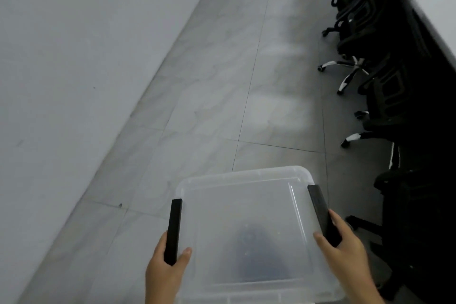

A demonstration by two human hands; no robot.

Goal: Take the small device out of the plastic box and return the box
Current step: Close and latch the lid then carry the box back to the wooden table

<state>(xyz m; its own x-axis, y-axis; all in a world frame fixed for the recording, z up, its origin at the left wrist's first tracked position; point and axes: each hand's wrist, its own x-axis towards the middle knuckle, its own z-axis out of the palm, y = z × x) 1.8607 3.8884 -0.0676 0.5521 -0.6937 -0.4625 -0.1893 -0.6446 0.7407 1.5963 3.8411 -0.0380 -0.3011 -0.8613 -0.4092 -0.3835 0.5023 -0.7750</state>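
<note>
I carry a clear plastic box with its lid on, held level in front of me above the floor. My left hand grips the black latch handle on the box's left side. My right hand grips the black latch handle on its right side. Through the cloudy lid a dark blurred shape shows inside the box, near its middle; I cannot tell what it is.
A grey tiled floor stretches ahead as a corridor. A pale wall runs along the left. Several black office chairs with wheeled bases line the right side against a dark desk.
</note>
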